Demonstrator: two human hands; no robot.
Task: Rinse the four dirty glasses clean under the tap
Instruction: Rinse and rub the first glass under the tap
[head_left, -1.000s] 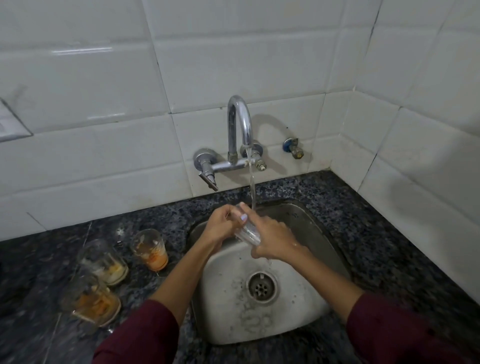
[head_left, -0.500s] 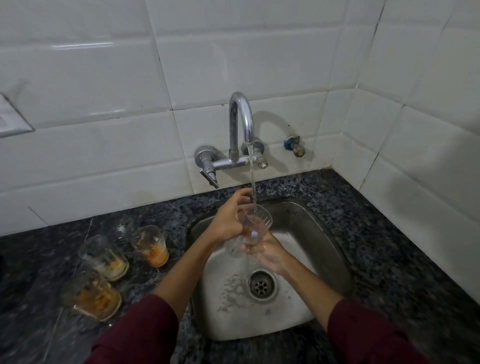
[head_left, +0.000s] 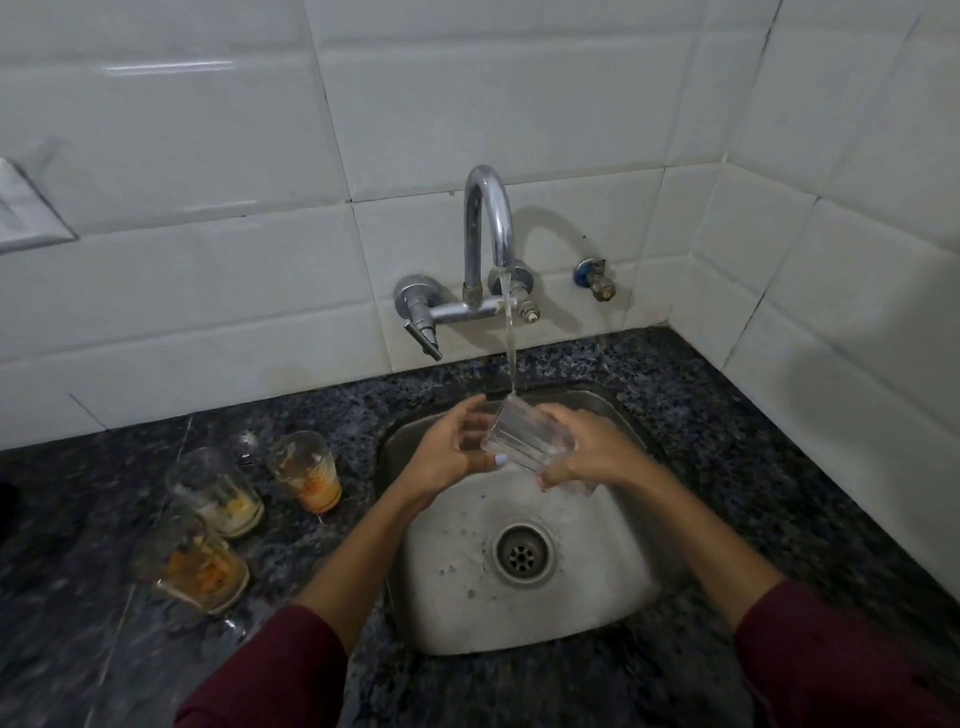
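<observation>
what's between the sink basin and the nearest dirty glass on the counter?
Head view: only bare speckled counter lies between the sink rim and the orange-stained glass; the left hand's forearm crosses just in front of that stretch.

1. 2 forearms were in view, reaching in from the bottom edge, each bare from the wrist up to about mid-forearm.
2. The left sleeve was dark maroon, a plain soft fabric with no print or cuff detail that could be made out, ending in a loose edge at the forearm.
3. The right sleeve matched it in colour and cloth, and looked pushed up in the same way.
4. The left hand wore pale polish, seen on 1 thumbnail.
5. The right hand showed no ring, watch or bracelet; its nails were turned out of sight.
</observation>
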